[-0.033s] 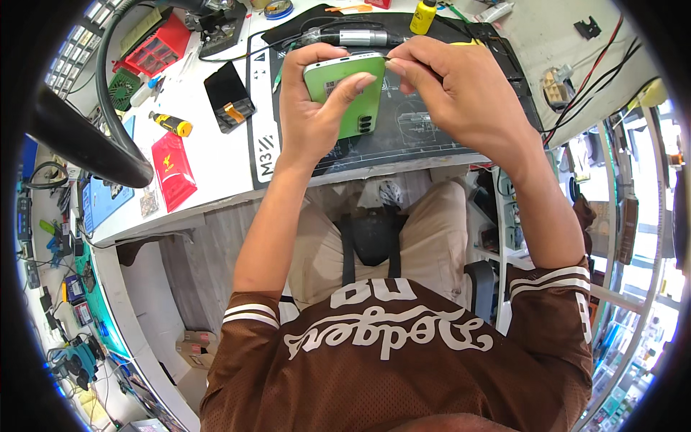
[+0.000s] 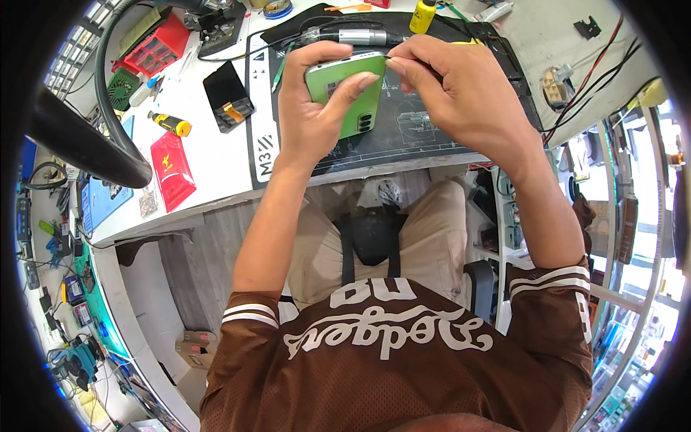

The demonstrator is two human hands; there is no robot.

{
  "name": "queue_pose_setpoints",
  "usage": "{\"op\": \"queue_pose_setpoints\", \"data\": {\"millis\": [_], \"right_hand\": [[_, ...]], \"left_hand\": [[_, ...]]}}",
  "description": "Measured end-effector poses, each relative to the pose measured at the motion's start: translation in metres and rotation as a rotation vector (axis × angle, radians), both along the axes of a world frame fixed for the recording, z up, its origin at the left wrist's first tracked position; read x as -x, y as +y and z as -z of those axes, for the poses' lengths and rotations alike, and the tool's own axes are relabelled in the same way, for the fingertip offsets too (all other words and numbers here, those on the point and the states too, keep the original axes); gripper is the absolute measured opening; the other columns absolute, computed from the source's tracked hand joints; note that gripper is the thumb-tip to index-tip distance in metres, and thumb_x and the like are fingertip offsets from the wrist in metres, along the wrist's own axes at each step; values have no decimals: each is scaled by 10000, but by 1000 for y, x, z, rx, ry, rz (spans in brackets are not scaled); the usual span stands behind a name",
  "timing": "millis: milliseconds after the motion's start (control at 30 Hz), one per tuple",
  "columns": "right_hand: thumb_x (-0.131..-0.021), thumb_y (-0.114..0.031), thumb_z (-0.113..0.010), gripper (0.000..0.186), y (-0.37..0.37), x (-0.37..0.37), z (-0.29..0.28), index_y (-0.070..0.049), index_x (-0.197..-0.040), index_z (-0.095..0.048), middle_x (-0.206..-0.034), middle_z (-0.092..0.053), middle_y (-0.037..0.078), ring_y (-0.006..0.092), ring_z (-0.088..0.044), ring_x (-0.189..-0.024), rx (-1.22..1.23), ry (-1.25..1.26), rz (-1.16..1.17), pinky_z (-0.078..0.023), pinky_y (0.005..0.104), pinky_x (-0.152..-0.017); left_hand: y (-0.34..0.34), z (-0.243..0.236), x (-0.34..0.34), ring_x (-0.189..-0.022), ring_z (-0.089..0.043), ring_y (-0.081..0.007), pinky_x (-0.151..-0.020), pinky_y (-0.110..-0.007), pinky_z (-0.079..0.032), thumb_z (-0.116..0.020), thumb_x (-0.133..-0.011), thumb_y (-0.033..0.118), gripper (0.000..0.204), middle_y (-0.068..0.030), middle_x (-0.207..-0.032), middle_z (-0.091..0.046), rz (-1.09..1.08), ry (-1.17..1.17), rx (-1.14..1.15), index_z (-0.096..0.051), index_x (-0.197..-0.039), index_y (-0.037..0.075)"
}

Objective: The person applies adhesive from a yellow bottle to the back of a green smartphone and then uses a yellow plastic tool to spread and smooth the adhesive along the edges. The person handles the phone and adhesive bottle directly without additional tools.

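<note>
A green smartphone (image 2: 361, 105) is tilted on edge above the dark work mat, its back and camera lenses toward me. My left hand (image 2: 312, 108) grips it, thumb across the back and fingers around the far side. At the phone's upper right corner, my right hand (image 2: 461, 90) is closed in a pinch against the edge. Whatever lies between those fingertips is too small to make out. The phone's screen faces away and is hidden.
The printed work mat (image 2: 425, 140) covers the bench's middle. To the left lie a dark screen assembly (image 2: 227, 97), a yellow-black bottle (image 2: 171, 124) and a red packet (image 2: 173, 171). A black arm (image 2: 93, 144) overhangs there. Behind stand a yellow bottle (image 2: 422, 17) and a metal cylinder (image 2: 362, 36).
</note>
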State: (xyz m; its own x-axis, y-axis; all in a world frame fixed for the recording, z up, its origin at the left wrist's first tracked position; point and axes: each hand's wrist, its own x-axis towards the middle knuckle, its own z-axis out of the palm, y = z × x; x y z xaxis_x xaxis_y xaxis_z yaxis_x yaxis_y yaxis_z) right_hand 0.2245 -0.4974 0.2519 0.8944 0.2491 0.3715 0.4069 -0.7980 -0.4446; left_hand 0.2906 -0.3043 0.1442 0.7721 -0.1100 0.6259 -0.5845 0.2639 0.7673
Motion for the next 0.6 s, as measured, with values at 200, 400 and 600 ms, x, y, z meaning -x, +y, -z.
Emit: {"op": "queue_pose_setpoints", "data": {"millis": [200,400,600], "right_hand": [[-1049,-131,-615,188,1,2,4,-12,-1166,-702,-796,-706,126,225,-619,-634,11,-68,10,-491,346,-636],[-1002,-149,-616,165,7,3,-4,-12,-1045,-698,-871,-712,225,438,-687,-840,68,-45,24,-534,504,-719],[-1017,-81,-635,159,3,0,-13,4,-1132,-705,-762,-679,116,204,-627,-641,78,40,-28,-489,339,-634]], "left_hand": [[20,-48,5,-964,-710,-82,-848,-243,-576,-856,-922,132,313,-33,-1091,-768,74,159,-451,-748,-1204,50],[25,-51,-1,-952,-716,-75,-844,-246,-578,-826,-954,153,252,-15,-1071,-782,133,164,-457,-761,-1177,55],[23,-42,-6,-969,-719,-83,-851,-251,-581,-819,-964,169,264,-19,-1080,-783,186,107,-399,-744,-1191,57]]}}
